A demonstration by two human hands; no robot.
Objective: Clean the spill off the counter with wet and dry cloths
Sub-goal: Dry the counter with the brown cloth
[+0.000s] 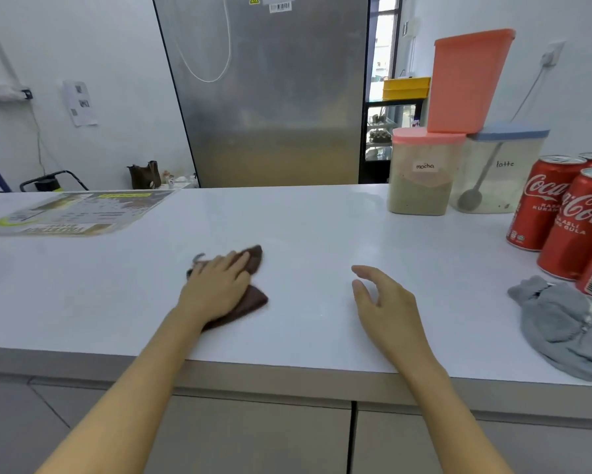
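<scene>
A brown cloth lies crumpled on the white counter, left of centre. My left hand presses flat on top of it, fingers stretched forward, so most of the cloth is covered. My right hand hovers over the bare counter to the right, fingers loosely spread, holding nothing. A grey cloth sits bunched near the counter's right front edge, well away from both hands. No spill is plainly visible on the surface.
Red cola cans stand at the right, just behind the grey cloth. Labelled powder containers stand at the back right. A laminated menu sheet lies at the back left. A steel fridge rises behind the counter.
</scene>
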